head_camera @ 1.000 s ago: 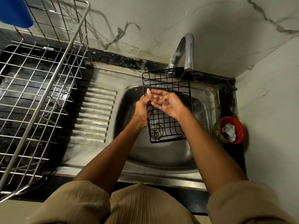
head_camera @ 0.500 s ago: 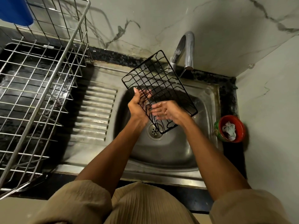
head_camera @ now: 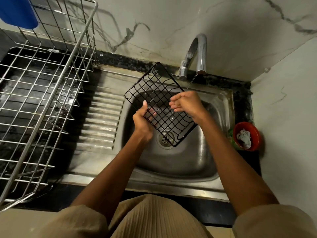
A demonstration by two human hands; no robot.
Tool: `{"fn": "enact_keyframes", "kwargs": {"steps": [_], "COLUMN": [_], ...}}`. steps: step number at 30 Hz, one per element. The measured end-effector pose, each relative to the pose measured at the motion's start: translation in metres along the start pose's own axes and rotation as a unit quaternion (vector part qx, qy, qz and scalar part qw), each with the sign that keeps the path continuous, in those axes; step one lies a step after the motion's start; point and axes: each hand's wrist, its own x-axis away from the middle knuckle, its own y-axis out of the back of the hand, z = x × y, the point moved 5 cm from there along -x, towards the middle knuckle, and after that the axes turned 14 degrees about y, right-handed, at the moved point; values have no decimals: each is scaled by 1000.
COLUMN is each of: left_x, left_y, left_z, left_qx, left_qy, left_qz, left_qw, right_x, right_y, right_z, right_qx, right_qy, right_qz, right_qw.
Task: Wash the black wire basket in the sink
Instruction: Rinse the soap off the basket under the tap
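Black wire basket (head_camera: 157,93) is held tilted over the sink (head_camera: 221,103) bowl, its low corner just above the drain (head_camera: 166,138), its high corner reaching back toward the tap (head_camera: 199,54). Left hand (head_camera: 142,122) grips the basket's left edge, thumb up along the wire w/ fingers curled underneath & showing thru the grid. Right hand (head_camera: 186,103) sits on the basket's right side w/ fingers bent over the wires; looks like rubbing or cupping water, but whether it actually pinches a wire can't be told. Thin stream falls from the tap spout onto that hand. Risks, as I judge them: wet wire + one sure grip = basket could slip & drop onto the drain. Tilt means water runs off the low corner, so the high corner nr the tap may go unrinsed. Swinging that corner up could knock the tap. Splash may reach the red bowl (head_camera: 247,136) right of the sink or the steel dish rack (head_camera: 48,93) to its left.
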Motion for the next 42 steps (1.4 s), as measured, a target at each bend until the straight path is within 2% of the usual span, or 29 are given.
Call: {"fn": "enact_keyframes", "kwargs": {"steps": [3, 6, 8, 11, 14, 17, 20, 25, 28, 30, 32, 34, 36, 39, 42], "left_x": [3, 6, 10, 14, 14, 15, 16, 18, 19, 20, 22, 22, 22, 21, 22], "left_y": [1, 10, 12, 7, 5, 3, 4, 2, 3, 3, 4, 4, 5, 7, 8], "left_z": [2, 5, 9, 11, 11, 7, 1, -8, -10, -9, -8, -6, -4, -2, -5], "left_qx": [-81, -154, -167, -196, -237, -260, -271, -249, -234, -230, -232, -229, -227, -227, -234], "left_qy": [14, 58, 81, 81, 77, 58, 28, 0, -4, -2, -2, 1, 8, 13, 18], "left_qz": [-26, -97, -124, -142, -163, -177, -197, -204, -207, -205, -205, -203, -195, -178, -161], "left_qw": [996, 982, 975, 967, 955, 947, 942, 947, 950, 951, 951, 952, 954, 957, 959], "right_x": [-5, -17, -22, -22, -23, -26, -25, -16, -14, -16, -22, -25, -26, -25, -23], "right_y": [11, 25, 27, 21, 15, 15, 22, 27, 29, 30, 31, 29, 27, 29, 39], "right_z": [5, 13, 17, 23, 25, 24, 19, 1, 0, 5, 13, 22, 26, 19, 7], "right_qx": [-123, -96, -85, -81, -96, -85, -18, 70, 93, 93, 66, -9, -67, 15, 124], "right_qy": [-33, -16, -12, -9, 2, -4, -32, -130, -147, -124, -64, -15, -5, -19, 14], "right_qz": [-65, -105, -71, 15, 65, 68, 49, 103, 115, 110, 87, 71, 76, 83, -24], "right_qw": [990, 990, 994, 997, 993, 994, 998, 984, 978, 982, 992, 997, 995, 996, 992]}}
